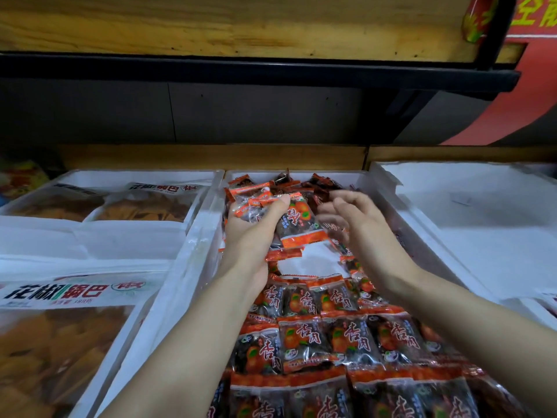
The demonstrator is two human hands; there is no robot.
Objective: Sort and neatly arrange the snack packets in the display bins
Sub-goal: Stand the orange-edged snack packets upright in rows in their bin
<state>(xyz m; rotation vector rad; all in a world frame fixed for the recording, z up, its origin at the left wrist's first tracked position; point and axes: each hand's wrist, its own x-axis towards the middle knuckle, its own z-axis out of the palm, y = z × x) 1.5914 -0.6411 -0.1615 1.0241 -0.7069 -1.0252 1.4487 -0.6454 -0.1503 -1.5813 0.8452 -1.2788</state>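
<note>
Step in hand: I judge I'm filling the next row of apricot packets in the middle bin [193, 254].
Left hand [250, 227]: near the bin's far-left side, fingers curled round a handful of packets [256, 203], thumb pressed on top.
Right hand [352, 218]: just beside that handful, blurred, fingers bent. I cannot tell whether they pinch the edge of the large packet [297, 221] or hold nothing.
Neat rows [346, 339]: face-up and overlapping, from the bin's near edge to about its middle.
Bare patch [310, 260]: white bin floor shows just beyond the last row, below both hands.
Loose heap [301, 182]: jumbled packets against the bin's far edge.
How I'd do it well: take one packet at a time from the handful, turn its printed face up with the lettering the same way as the rows, and lay it on the bare patch, its near edge overlapping the last row.
Grip: I'd hold the left thumb firm, since the wrappers look slick and one could slide out.
Watch for: dragging a wrist across the finished rows and skewing them.
Neighbours: large crisp bags [60, 297] fill the bins to the left; a white-lined bin [467, 221] sits to the right.
</note>
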